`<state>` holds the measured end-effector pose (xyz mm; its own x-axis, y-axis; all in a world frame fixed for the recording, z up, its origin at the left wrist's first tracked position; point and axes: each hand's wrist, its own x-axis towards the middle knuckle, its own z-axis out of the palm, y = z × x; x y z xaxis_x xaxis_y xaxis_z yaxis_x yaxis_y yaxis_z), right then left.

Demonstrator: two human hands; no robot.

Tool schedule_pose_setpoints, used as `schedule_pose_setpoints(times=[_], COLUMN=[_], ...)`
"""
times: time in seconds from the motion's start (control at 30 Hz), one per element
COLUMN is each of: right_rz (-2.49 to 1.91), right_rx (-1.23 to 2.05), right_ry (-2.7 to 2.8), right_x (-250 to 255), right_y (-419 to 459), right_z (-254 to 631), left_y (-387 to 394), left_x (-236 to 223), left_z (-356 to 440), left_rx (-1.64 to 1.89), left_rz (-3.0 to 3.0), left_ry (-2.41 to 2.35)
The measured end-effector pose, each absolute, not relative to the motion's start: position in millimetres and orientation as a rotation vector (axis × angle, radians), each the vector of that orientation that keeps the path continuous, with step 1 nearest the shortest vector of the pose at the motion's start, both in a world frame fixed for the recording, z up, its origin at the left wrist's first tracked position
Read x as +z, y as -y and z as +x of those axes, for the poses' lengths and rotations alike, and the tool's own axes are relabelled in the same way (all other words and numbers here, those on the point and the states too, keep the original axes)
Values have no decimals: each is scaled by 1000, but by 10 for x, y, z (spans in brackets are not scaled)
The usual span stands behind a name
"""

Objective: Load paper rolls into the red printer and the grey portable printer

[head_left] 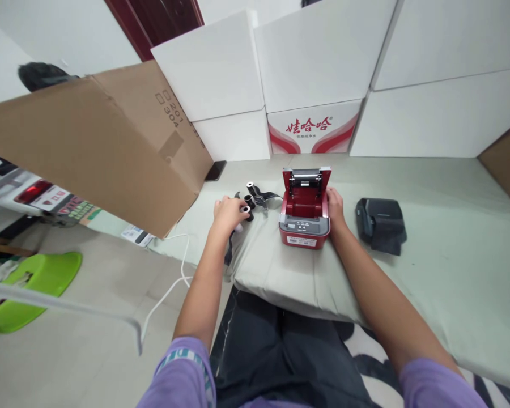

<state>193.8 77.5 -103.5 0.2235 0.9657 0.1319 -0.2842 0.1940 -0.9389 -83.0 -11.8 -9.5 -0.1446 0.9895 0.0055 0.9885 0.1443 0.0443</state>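
A small red label printer (305, 226) sits on the cloth-covered surface with its lid raised, and its red inner bay shows. My right hand (335, 205) grips the printer's right side; some fingertips are hidden behind it. To the printer's left, my left hand (228, 214) has its fingers closed on the nearest of several small black rolls, a roll with a pale core (249, 216). Just beyond it lie another black roll (249, 200) and a farther roll (250, 188), with loose dark strips trailing off them. A dark strip (229, 249) hangs below my left hand.
A black device (380, 224) lies right of my right forearm. White boxes (314, 56) line the back, and a cardboard panel (110, 141) leans at left beside a dark phone (216, 170). A white cable (182, 266) droops over the left edge near a green stool (46, 277).
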Motion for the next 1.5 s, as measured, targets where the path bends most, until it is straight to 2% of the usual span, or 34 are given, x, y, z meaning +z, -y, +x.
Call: schedule_pose_setpoints(times=[0.1, 0.2, 0.33, 0.47, 0.67, 0.87, 1.27, 1.5], right_rz=[-970, -979, -978, -967, -963, -977, -1004, -991], right_rx=[1053, 1022, 1031, 1020, 1045, 1048, 1011, 1006], right_ry=[924, 933, 944, 950, 922, 922, 964, 960], right_x=[-1037, -1040, -1039, -1039, -1074, -1090, -1003, -1039], right_y=[-774, -775, -768, -760, -786, -801, -748, -771], right_z=[1934, 1930, 1929, 1930, 1939, 1936, 1929, 1926], left_y=[133, 174, 262, 334, 374, 312, 50, -51], left_x=[-108, -51, 62, 167, 253, 318, 623, 703], left_z=[-825, -819, -756, -610, -397, -277, 68, 121], left_rx=[179, 503, 1112, 1397, 1205, 934, 621, 505], left_rz=[2147, 2164, 1787, 1323, 1016, 1100, 1826, 1579], left_ry=[-2296, -2205, -1863, -1354, -1022, -1069, -1236, -1215])
